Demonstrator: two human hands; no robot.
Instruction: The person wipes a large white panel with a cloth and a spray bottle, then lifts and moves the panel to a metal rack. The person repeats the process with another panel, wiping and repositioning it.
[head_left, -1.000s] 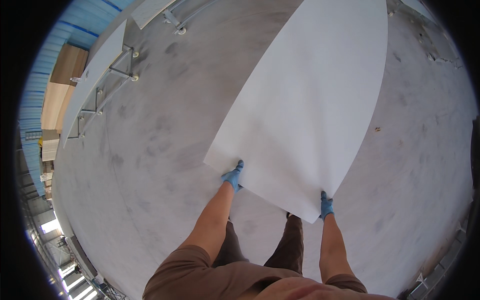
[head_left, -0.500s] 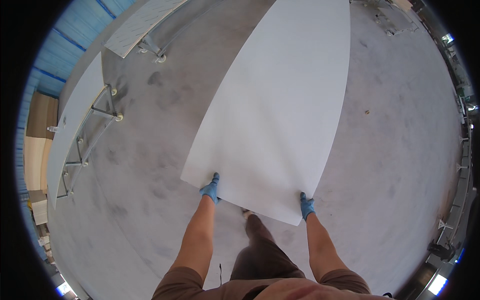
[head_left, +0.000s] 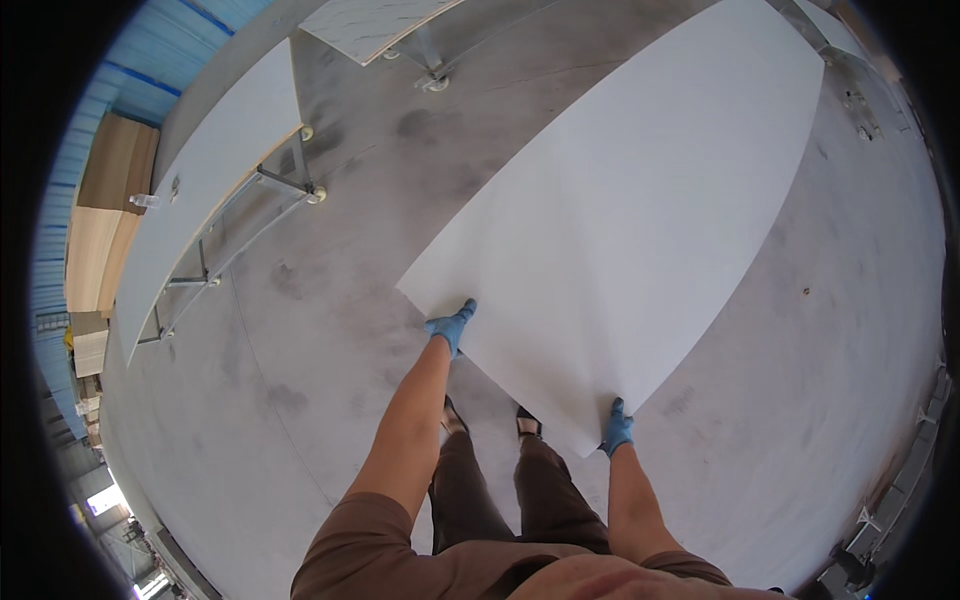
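Note:
A long white flat panel (head_left: 640, 200) stretches from my hands away toward the upper right, above the floor. My left hand (head_left: 453, 326), in a blue glove, grips its near edge toward the left corner, thumb on top and fingers hidden underneath. At the near right corner my right hand (head_left: 619, 430), gloved the same way, is closed on the panel's edge with its thumb on the upper face. The panel's underside is out of sight.
To the left stands a wheeled metal cart (head_left: 285, 180) topped by a pale board (head_left: 225, 150). Another board (head_left: 375, 25) on a wheeled frame is at the far left. Brown sheets (head_left: 105, 250) lean by the blue wall (head_left: 150, 60). Grey concrete floor (head_left: 300, 400) lies around me.
The panel's far end has swung to the right in view, and its near left corner has moved up. The carts have shifted right in the picture. Both my feet now show below the panel's near edge.

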